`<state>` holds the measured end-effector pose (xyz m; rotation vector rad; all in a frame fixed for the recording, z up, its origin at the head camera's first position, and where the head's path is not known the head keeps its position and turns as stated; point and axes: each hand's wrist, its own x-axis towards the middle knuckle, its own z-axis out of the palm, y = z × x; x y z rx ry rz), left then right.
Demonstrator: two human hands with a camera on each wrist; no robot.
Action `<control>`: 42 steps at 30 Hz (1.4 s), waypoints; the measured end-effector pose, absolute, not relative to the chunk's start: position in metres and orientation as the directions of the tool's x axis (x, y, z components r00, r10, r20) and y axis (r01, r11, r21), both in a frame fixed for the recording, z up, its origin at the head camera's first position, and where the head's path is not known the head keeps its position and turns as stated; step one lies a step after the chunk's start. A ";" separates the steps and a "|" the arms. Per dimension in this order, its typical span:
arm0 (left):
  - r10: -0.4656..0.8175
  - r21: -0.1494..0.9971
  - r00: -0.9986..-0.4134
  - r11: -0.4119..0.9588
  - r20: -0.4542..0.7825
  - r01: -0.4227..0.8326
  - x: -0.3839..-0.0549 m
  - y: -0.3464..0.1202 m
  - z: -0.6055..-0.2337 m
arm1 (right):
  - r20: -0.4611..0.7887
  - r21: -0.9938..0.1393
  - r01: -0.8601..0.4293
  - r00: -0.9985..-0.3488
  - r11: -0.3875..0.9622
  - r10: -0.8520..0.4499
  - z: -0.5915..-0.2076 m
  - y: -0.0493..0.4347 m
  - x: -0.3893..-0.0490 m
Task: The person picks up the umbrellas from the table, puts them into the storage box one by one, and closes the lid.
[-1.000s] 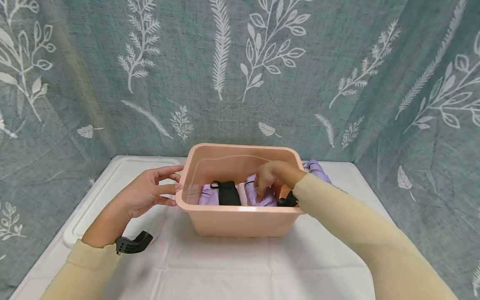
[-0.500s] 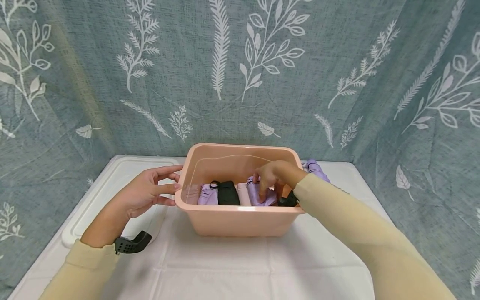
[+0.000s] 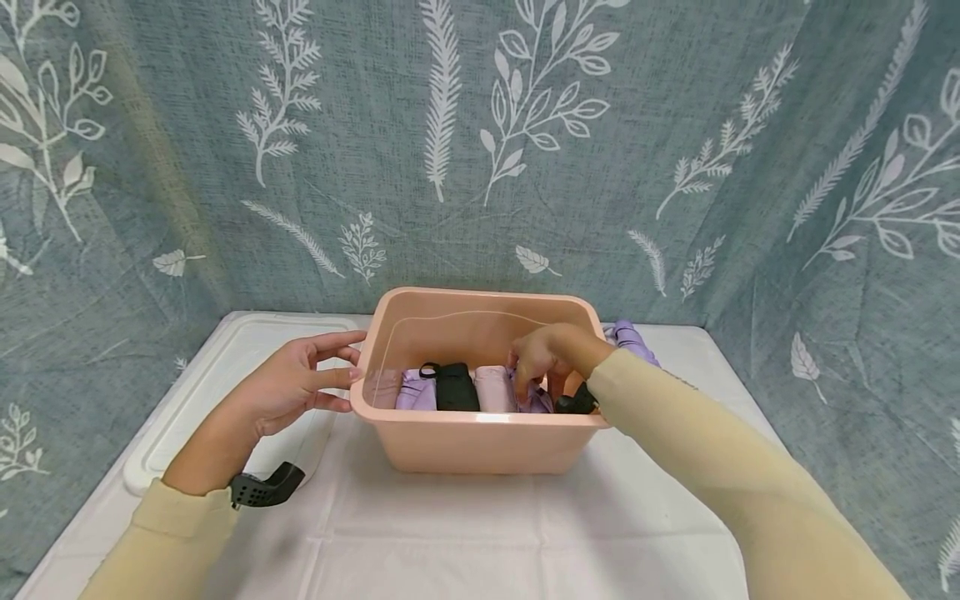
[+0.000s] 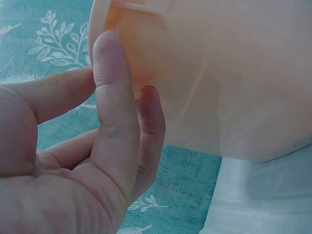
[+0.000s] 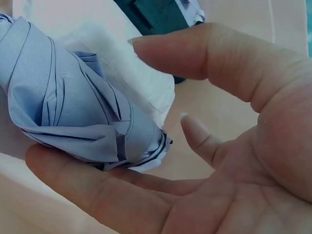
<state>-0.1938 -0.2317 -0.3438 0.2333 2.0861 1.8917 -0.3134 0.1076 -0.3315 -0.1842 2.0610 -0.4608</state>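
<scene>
A peach plastic bin (image 3: 480,442) stands on the white-covered table. At its left rim, my left hand (image 3: 303,379) has the thumb on the edge and fingers against the outside below it; the left wrist view shows these fingers (image 4: 114,97) close. My right hand (image 3: 543,354) reaches inside at the right end. In the right wrist view its straight fingers (image 5: 97,195) lie along the underside of a lavender folding umbrella (image 5: 83,102), the thumb apart from it. A pale pink folded bundle (image 3: 495,389), a black pouch with a loop (image 3: 456,387) and another lavender bundle (image 3: 417,392) sit leftward.
A white lid (image 3: 258,333) lies flat to the left of the bin. Behind the right forearm, a lavender rolled bundle (image 3: 633,340) lies outside the bin. A grey-green leaf-patterned curtain (image 3: 450,167) encloses the table at the back and sides.
Inside the bin, the umbrella under my right hand has shifted right and shows less, while more of the pale pink bundle shows. The left hand and bin have stayed put.
</scene>
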 end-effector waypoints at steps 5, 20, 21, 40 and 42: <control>0.325 0.989 -0.937 0.118 -0.127 -0.093 -0.194 -0.231 -0.344 | -0.779 -0.409 0.049 -0.539 0.911 -0.321 -0.330 0.109 -0.312; 0.312 0.986 -0.940 0.132 -0.140 -0.103 -0.193 -0.232 -0.344 | -0.721 -0.515 0.058 -0.568 0.855 -0.396 -0.303 0.122 -0.308; 0.310 0.986 -0.940 0.133 -0.141 -0.104 -0.193 -0.232 -0.344 | -0.714 -0.526 0.057 -0.571 0.849 -0.405 -0.301 0.123 -0.307; 0.313 0.987 -0.940 0.127 -0.134 -0.098 -0.194 -0.230 -0.345 | -0.400 -0.842 -0.003 -0.667 0.539 -0.629 -0.284 0.183 -0.292; 0.311 0.987 -0.941 0.127 -0.132 -0.097 -0.193 -0.231 -0.346 | -0.346 -0.872 -0.019 -0.686 0.490 -0.641 -0.286 0.187 -0.289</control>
